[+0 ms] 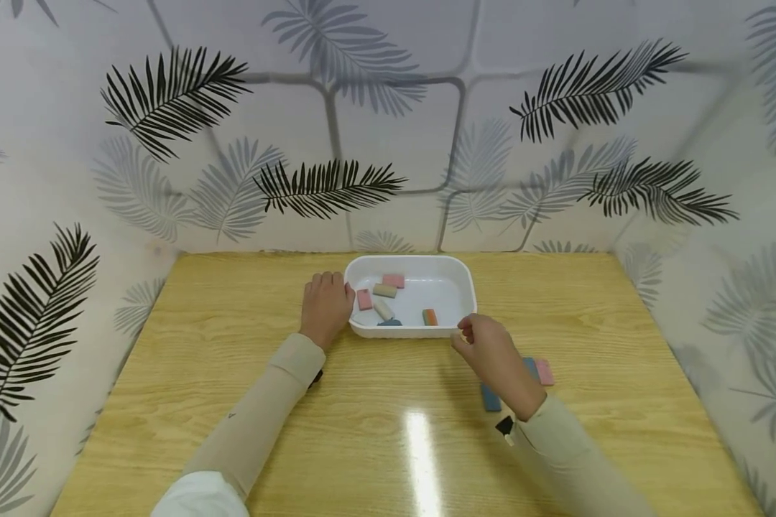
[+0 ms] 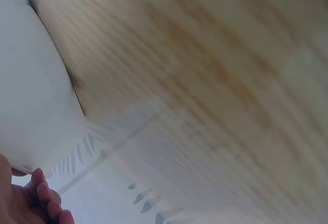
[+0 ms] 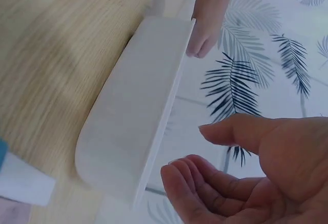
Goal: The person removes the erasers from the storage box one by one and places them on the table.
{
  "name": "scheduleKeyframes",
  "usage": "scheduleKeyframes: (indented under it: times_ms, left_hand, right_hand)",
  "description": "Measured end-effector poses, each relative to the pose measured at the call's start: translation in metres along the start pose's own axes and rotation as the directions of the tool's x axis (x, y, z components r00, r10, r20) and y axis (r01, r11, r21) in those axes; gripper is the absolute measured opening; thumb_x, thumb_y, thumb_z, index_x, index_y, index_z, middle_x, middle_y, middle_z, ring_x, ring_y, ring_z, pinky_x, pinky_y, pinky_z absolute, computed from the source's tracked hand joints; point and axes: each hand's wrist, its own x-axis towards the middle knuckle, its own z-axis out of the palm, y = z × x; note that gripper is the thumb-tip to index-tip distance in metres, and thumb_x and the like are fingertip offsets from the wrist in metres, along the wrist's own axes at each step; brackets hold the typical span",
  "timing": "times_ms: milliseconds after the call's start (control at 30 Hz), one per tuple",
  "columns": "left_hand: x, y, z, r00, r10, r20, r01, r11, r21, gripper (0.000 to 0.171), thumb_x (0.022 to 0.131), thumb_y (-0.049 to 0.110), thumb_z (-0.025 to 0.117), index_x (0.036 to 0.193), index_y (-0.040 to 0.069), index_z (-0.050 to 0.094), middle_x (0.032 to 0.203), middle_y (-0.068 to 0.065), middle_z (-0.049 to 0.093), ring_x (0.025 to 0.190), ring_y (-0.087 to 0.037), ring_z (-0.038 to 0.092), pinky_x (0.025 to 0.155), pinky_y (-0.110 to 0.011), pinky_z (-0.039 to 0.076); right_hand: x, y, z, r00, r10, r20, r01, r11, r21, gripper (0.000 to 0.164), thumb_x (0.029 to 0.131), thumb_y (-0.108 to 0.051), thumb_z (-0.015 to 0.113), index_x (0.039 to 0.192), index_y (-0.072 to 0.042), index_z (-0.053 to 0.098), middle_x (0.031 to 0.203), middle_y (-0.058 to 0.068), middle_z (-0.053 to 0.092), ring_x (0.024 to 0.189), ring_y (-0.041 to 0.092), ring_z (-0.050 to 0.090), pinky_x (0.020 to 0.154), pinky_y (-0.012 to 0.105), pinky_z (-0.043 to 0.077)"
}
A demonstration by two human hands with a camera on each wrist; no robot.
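Observation:
A white plastic tray (image 1: 410, 332) lies on the table with several small eraser-like blocks inside: pink (image 1: 393, 281), tan (image 1: 384, 291), whitish (image 1: 384, 310), blue (image 1: 390, 323) and orange-and-green (image 1: 430, 317). At its left end, my left hand (image 1: 326, 309) holds the rim; the left wrist view has the fingertips of that hand (image 2: 38, 201) at the rim's edge. My right hand (image 1: 491, 352) hovers by the tray's near right corner. In the right wrist view, a gap shows between thumb and bent fingers of this hand (image 3: 287, 167), with nothing between them.
Under and beside my right forearm lie a blue block (image 1: 491, 397), another blue one (image 1: 530, 368) and a pink block (image 1: 544, 372). Behind the wooden table (image 1: 233, 402) rises a leaf-patterned wall covering (image 1: 388, 129), which continues along both sides.

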Motion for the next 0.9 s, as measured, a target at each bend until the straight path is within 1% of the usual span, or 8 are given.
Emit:
scheduleKeyframes:
  times_ms: [167, 333, 433, 567, 667, 767, 833, 900]
  left_hand:
    - [0.0, 0.001, 0.002, 1.0, 0.016, -0.026, -0.016, 1.0, 0.011, 0.027, 0.094, 0.023, 0.044, 0.093, -0.002, 0.055, 0.088, -0.015, 0.056, 0.086, -0.031, 0.049, 0.076, -0.044, 0.04]
    - [-0.001, 0.0, 0.002, 0.999, 0.023, -0.046, -0.022, 0.999, 0.024, 0.026, 0.094, 0.023, 0.047, 0.093, -0.002, 0.055, 0.087, -0.015, 0.056, 0.086, -0.031, 0.05, 0.076, -0.043, 0.041]
    - [-0.001, 0.0, 0.002, 0.999, 0.021, -0.05, -0.02, 0.999, 0.031, 0.026, 0.094, 0.023, 0.047, 0.094, -0.002, 0.056, 0.088, -0.015, 0.056, 0.086, -0.031, 0.051, 0.077, -0.044, 0.041]
    - [0.0, -0.001, 0.002, 0.999, 0.016, -0.039, -0.015, 1.0, 0.019, 0.027, 0.094, 0.023, 0.046, 0.094, -0.002, 0.056, 0.089, -0.016, 0.056, 0.086, -0.031, 0.05, 0.077, -0.044, 0.041]
    - [0.0, 0.0, 0.002, 0.999, 0.016, -0.031, -0.015, 1.0, 0.015, 0.027, 0.095, 0.023, 0.044, 0.095, -0.001, 0.056, 0.089, -0.016, 0.056, 0.086, -0.031, 0.05, 0.077, -0.044, 0.041]
    - [0.0, 0.0, 0.002, 1.0, 0.016, -0.025, -0.015, 1.0, 0.022, 0.027, 0.095, 0.023, 0.043, 0.095, -0.001, 0.055, 0.089, -0.015, 0.056, 0.087, -0.031, 0.05, 0.077, -0.043, 0.041]
    - [0.0, 0.0, 0.002, 1.0, 0.015, -0.027, -0.014, 1.0, 0.021, 0.027, 0.095, 0.023, 0.043, 0.095, -0.001, 0.055, 0.089, -0.015, 0.056, 0.087, -0.031, 0.05, 0.077, -0.043, 0.041]
    - [0.0, -0.001, 0.002, 1.0, 0.01, -0.028, -0.009, 1.0, 0.018, 0.028, 0.095, 0.024, 0.042, 0.095, -0.001, 0.055, 0.089, -0.015, 0.056, 0.087, -0.031, 0.05, 0.077, -0.043, 0.041]
  right_hand:
    - [0.024, -0.005, 0.012, 0.994, -0.107, -0.016, 0.106, 0.993, -0.047, 0.022, 0.087, -0.014, 0.06, 0.097, 0.006, 0.063, 0.08, 0.008, 0.058, 0.069, 0.017, 0.052, 0.064, 0.032, 0.047]
    - [0.045, -0.006, 0.02, 0.992, -0.122, -0.018, 0.121, 0.99, -0.068, 0.023, 0.088, -0.015, 0.061, 0.095, 0.007, 0.063, 0.081, 0.011, 0.06, 0.069, 0.018, 0.053, 0.065, 0.033, 0.047]
    - [0.056, -0.005, 0.023, 0.996, -0.087, 0.035, 0.089, 0.993, -0.076, 0.024, 0.088, -0.015, 0.063, 0.096, 0.008, 0.063, 0.083, 0.013, 0.062, 0.069, 0.02, 0.053, 0.066, 0.035, 0.047]
    - [0.067, -0.002, 0.026, 0.991, 0.001, 0.131, 0.012, 0.995, -0.102, 0.025, 0.088, -0.017, 0.063, 0.092, 0.007, 0.064, 0.079, 0.011, 0.062, 0.063, 0.018, 0.051, 0.062, 0.032, 0.045]
    - [0.073, 0.0, 0.029, 0.977, 0.074, 0.202, -0.053, 0.993, -0.103, 0.026, 0.09, -0.019, 0.06, 0.077, 0.003, 0.063, 0.064, 0.005, 0.055, 0.053, 0.013, 0.044, 0.052, 0.027, 0.039]
    - [0.078, 0.001, 0.031, 0.956, 0.131, 0.263, -0.107, 0.989, -0.105, 0.033, 0.09, -0.019, 0.056, 0.063, -0.003, 0.052, 0.054, 0.0, 0.041, 0.046, 0.011, 0.035, 0.044, 0.025, 0.03]
    - [0.082, 0.0, 0.031, 0.946, 0.158, 0.284, -0.128, 0.985, -0.12, 0.032, 0.09, -0.019, 0.056, 0.063, -0.005, 0.047, 0.055, 0.001, 0.038, 0.047, 0.013, 0.034, 0.044, 0.025, 0.029]
    - [0.086, 0.0, 0.031, 0.939, 0.175, 0.296, -0.137, 0.98, -0.144, 0.028, 0.089, -0.018, 0.057, 0.067, -0.003, 0.048, 0.06, 0.003, 0.04, 0.051, 0.015, 0.038, 0.047, 0.026, 0.032]
